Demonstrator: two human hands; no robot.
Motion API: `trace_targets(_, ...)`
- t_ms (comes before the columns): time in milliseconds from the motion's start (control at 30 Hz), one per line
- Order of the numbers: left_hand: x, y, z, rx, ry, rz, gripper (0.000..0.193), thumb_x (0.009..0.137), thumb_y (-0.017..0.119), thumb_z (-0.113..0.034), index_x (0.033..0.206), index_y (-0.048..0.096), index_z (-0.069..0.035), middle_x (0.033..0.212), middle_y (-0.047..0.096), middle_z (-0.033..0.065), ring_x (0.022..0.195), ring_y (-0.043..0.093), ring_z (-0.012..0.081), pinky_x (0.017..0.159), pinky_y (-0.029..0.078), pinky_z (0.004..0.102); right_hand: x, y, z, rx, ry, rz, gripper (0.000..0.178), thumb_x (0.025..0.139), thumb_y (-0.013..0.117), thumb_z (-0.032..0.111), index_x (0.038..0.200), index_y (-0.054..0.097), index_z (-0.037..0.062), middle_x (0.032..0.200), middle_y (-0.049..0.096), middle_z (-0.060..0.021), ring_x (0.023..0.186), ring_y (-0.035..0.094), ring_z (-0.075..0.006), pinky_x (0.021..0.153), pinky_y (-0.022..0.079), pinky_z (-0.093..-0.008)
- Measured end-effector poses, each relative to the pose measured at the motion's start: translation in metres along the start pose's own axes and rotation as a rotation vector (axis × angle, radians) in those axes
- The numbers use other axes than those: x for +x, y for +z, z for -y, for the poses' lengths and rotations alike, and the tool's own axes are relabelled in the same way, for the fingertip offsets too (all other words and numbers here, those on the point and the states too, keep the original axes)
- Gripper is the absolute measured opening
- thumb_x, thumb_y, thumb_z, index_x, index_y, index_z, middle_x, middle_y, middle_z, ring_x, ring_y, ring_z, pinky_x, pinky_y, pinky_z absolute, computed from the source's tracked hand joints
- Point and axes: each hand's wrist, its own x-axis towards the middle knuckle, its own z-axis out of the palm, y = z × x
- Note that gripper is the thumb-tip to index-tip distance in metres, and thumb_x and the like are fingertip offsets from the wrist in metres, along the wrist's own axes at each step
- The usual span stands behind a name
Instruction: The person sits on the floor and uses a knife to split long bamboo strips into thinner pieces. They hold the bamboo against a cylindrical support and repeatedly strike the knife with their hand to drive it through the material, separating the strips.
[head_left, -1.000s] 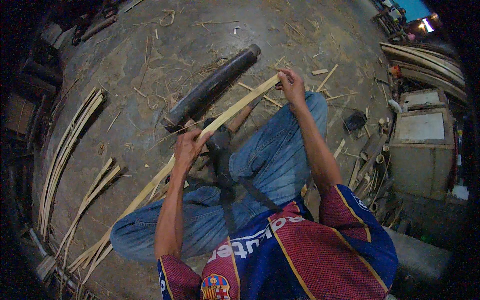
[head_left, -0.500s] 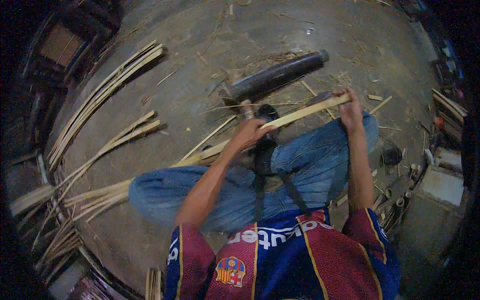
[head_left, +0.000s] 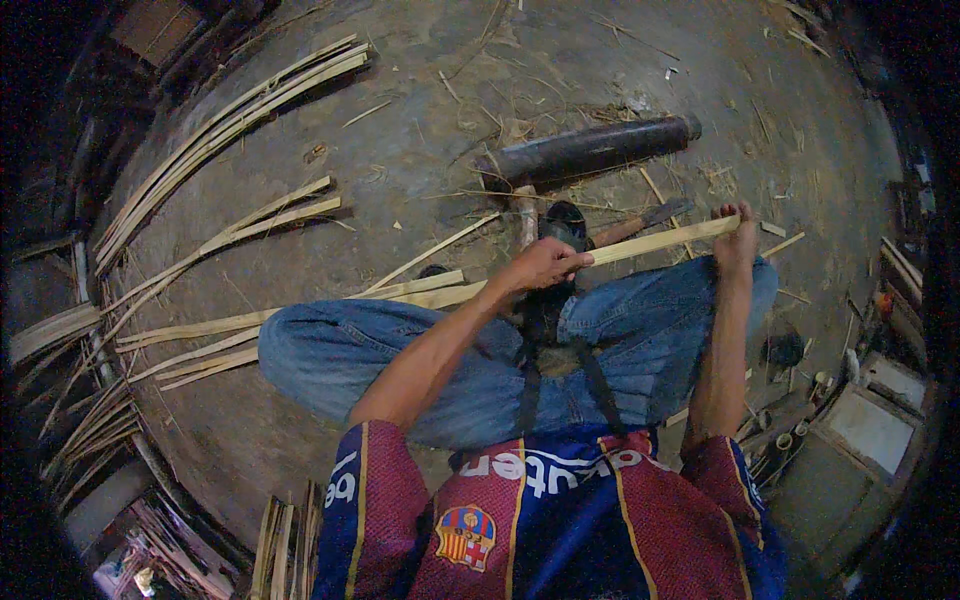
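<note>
Both grips close on one long bamboo strip (head_left: 650,241) lying across my knees: my left hand (head_left: 545,265) clamps its middle, my right hand (head_left: 735,238) its far end; a dark pipe (head_left: 590,150) lies on the floor beyond

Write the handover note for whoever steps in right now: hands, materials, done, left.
Left hand: closed on the bamboo strip near its middle, over the lap.
Right hand: holds the strip's far end.
Strip lies across both knees, its long tail running off to the left.
Dark pipe lies on the floor ahead.
Done: split strips piled at left.
Left: cannot tell how much of this strip remains to be worked.
</note>
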Motion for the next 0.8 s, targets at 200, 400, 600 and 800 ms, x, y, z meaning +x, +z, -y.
trace_targets(200,0.008,0.013,0.011,0.127,0.049,-0.088,0.051,0.094,0.052,-0.052,0.083,0.069,-0.006,0.063,0.060,0.0073,0.059,0.053,0.0186,0.058,0.043,0.0371,-0.057,0.060,0.054,-0.916,-0.946,0.086,0.028,0.095,0.058,0.023,0.116,0.059,0.0044,0.106,0.063,-0.0085,0.094,0.060,-0.0190,0.084,0.047,-0.0327)
trace_targets(400,-0.010,0.031,-0.001,0.096,0.021,-0.180,0.050,0.090,0.056,-0.055,0.087,0.070,-0.008,0.089,0.067,0.0206,0.085,0.064,0.0370,0.077,0.048,0.0460,-0.111,0.145,-0.036,-1.161,-0.649,1.168,0.024,0.088,0.066,0.023,0.103,0.066,0.0043,0.097,0.069,-0.0132,0.090,0.065,-0.0276,0.079,0.049,-0.0362)
trace_targets(600,-0.007,0.023,-0.016,0.211,-0.027,-0.022,0.042,0.092,0.054,-0.047,0.107,0.067,-0.010,0.103,0.066,0.0192,0.095,0.063,0.0374,0.084,0.048,0.0454,-0.111,0.151,-0.174,-1.621,-0.883,1.231,0.024,0.085,0.062,0.028,0.098,0.068,0.0084,0.092,0.069,-0.0155,0.089,0.066,-0.0356,0.077,0.053,-0.0462)
trace_targets(800,0.032,0.048,0.066,0.307,0.115,-0.042,0.043,0.094,0.050,-0.045,0.117,0.061,-0.010,0.110,0.066,0.0182,0.100,0.062,0.0375,0.087,0.048,0.0465,-0.157,0.166,-0.178,-1.701,-0.820,1.223,0.026,0.087,0.061,0.032,0.104,0.067,0.0140,0.086,0.068,-0.0158,0.081,0.067,-0.0352,0.073,0.054,-0.0456)
